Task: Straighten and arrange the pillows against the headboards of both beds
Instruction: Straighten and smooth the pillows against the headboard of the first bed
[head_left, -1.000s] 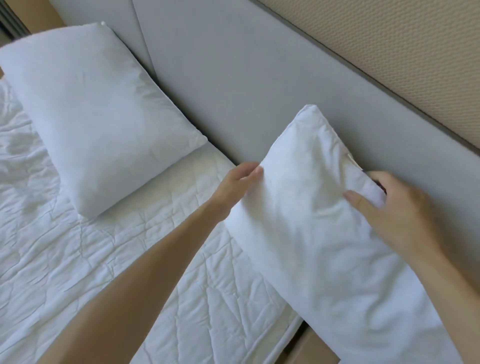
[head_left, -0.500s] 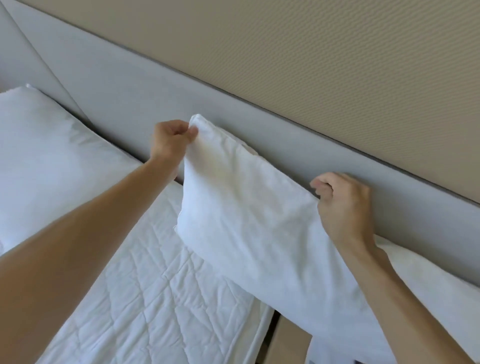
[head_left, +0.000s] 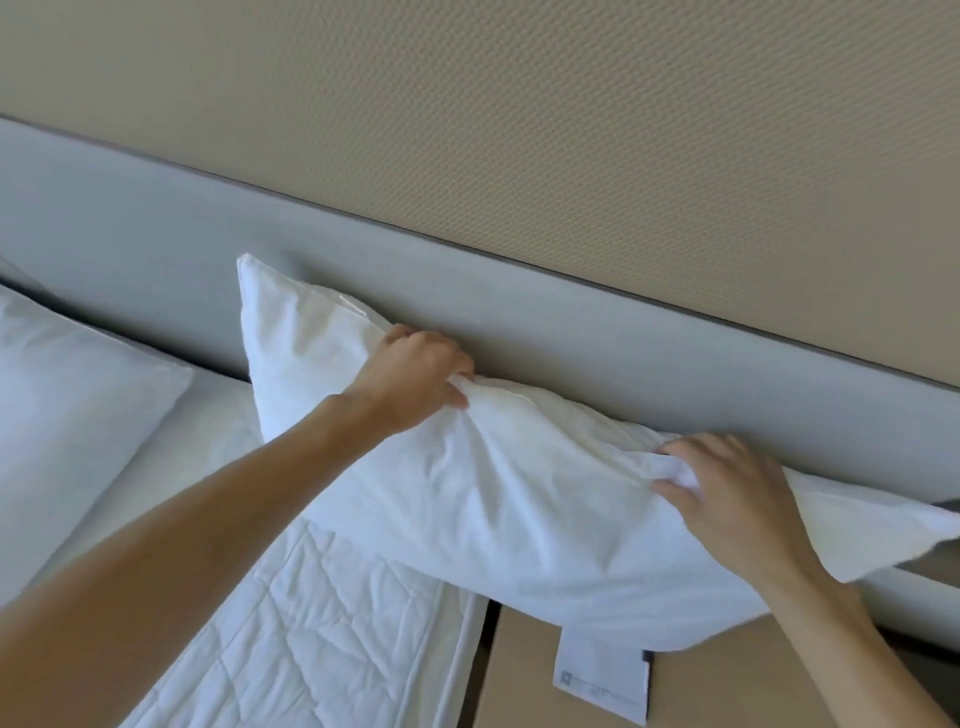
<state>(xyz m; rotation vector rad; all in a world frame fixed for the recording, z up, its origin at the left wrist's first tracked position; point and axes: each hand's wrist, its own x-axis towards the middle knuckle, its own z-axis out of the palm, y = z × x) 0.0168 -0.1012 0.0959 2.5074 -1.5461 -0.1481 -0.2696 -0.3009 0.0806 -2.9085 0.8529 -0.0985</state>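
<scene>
Hands both grip the top edge of the pillow: left hand bunches fabric at frame centre, right hand pinches a fold at right. Pillow leans on the headboard, lower right corner overhanging the bed. Looks light, soft, floppy (case slides over filling), so best to grab the filling near corners, not loose cloth.

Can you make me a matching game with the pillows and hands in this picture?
Things:
1. left hand
2. right hand
3. far-left pillow
4. paper slip

Places:
A. lying untouched on the bed
B. gripping the top edge of the held pillow near its middle
C. poking out below the held pillow
D. holding the held pillow's right part

Pairs: 1-B, 2-D, 3-A, 4-C
</scene>
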